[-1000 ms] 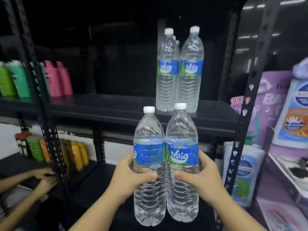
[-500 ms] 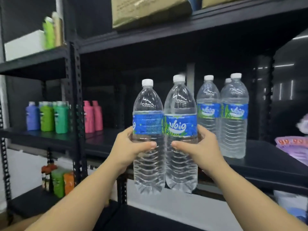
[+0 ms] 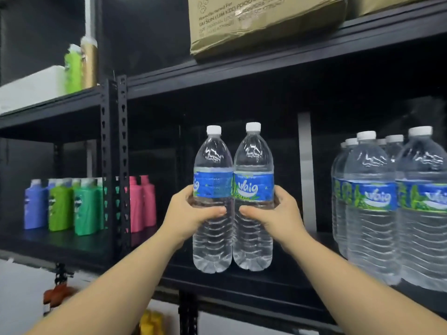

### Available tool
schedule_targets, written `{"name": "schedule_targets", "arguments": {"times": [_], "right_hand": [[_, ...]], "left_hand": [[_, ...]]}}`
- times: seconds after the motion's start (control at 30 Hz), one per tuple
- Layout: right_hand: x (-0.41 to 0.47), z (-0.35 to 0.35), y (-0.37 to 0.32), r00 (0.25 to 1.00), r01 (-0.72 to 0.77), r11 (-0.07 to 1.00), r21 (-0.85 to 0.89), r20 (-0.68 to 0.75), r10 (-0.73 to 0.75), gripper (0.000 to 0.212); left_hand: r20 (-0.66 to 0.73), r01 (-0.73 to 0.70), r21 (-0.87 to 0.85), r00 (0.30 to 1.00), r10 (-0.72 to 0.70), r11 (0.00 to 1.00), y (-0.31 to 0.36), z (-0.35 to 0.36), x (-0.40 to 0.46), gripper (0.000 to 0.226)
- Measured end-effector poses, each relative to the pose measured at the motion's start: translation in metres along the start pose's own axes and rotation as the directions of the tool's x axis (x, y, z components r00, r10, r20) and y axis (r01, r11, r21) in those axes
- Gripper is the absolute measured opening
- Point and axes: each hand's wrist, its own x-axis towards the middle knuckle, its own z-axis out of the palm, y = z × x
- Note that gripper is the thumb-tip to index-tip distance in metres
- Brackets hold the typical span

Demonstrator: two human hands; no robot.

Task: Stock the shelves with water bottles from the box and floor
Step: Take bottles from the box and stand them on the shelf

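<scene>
On the far left of the middle shelf stand one purple bottle, several green bottles in blurred rows that cannot be counted, and two pink bottles just past the two perforated black posts. Above them, on the upper shelf, are one green and one gold container and, further right, a cardboard box. At centre, two water bottles are held upright and touching, their bases just above the shelf's front edge: the left hand grips the left one and the right hand grips the right one, fingers curled round each below the blue label. Bare shelf lies behind and to both sides of the pair. At right, at least six stocked water bottles stand clustered, well apart from the held pair.
</scene>
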Motion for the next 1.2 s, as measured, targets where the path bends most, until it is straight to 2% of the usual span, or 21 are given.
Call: {"name": "schedule_targets", "arguments": {"times": [0.2, 0.3, 0.47, 0.57, 0.63, 0.77, 0.83, 0.93, 1.0, 1.07, 1.2], "right_hand": [[0.010, 0.021, 0.033, 0.999, -0.030, 0.998, -0.047, 0.024, 0.031, 0.053], [0.015, 0.021, 0.039, 0.997, -0.039, 0.997, -0.072, 0.065, 0.044, 0.054], [0.013, 0.015, 0.047, 0.994, -0.046, 0.989, -0.137, 0.088, 0.059, 0.060], [0.008, 0.015, 0.050, 0.995, -0.058, 0.988, -0.141, 0.071, 0.069, 0.066], [0.004, 0.016, 0.052, 0.996, -0.060, 0.989, -0.137, 0.061, 0.069, 0.067], [0.003, 0.018, 0.055, 0.997, -0.055, 0.988, -0.142, 0.045, 0.062, 0.064], [0.004, 0.020, 0.058, 0.997, -0.058, 0.988, -0.145, 0.040, 0.064, 0.065], [0.006, 0.023, 0.061, 0.997, -0.066, 0.986, -0.151, 0.032, 0.072, 0.070], [0.008, 0.027, 0.063, 0.997, -0.068, 0.985, -0.159, 0.031, 0.073, 0.072], [0.009, 0.030, 0.064, 0.996, -0.072, 0.984, -0.160, 0.030, 0.078, 0.071], [0.010, 0.033, 0.066, 0.995, -0.082, 0.985, -0.150, 0.035, 0.088, 0.070]], "left_hand": [[-0.036, 0.026, -0.041, 0.999, -0.027, 0.999, -0.050, -0.005, 0.013, 0.047], [-0.037, 0.014, -0.019, 0.999, -0.015, 1.000, -0.062, -0.004, 0.016, 0.052], [0.030, 0.003, 0.076, 1.000, -0.005, 0.997, -0.067, -0.001, 0.015, 0.065], [0.115, 0.042, 0.019, 0.992, -0.044, 0.999, -0.070, -0.003, 0.011, 0.059], [0.143, 0.049, -0.008, 0.989, -0.048, 0.999, -0.074, -0.007, 0.010, 0.064], [0.098, 0.046, -0.020, 0.994, -0.043, 0.999, -0.082, -0.012, 0.012, 0.073], [0.052, 0.050, -0.019, 0.997, -0.049, 0.999, -0.086, -0.013, 0.013, 0.084], [-0.040, 0.035, 0.083, 0.999, -0.032, 0.996, -0.087, -0.008, 0.012, 0.102], [-0.053, 0.023, 0.119, 0.998, -0.017, 0.993, -0.088, -0.005, 0.011, 0.103], [-0.018, 0.021, 0.103, 1.000, -0.019, 0.994, -0.093, -0.008, 0.012, 0.100], [0.090, 0.044, -0.041, 0.995, -0.040, 0.998, -0.109, -0.014, 0.015, 0.095]]}}
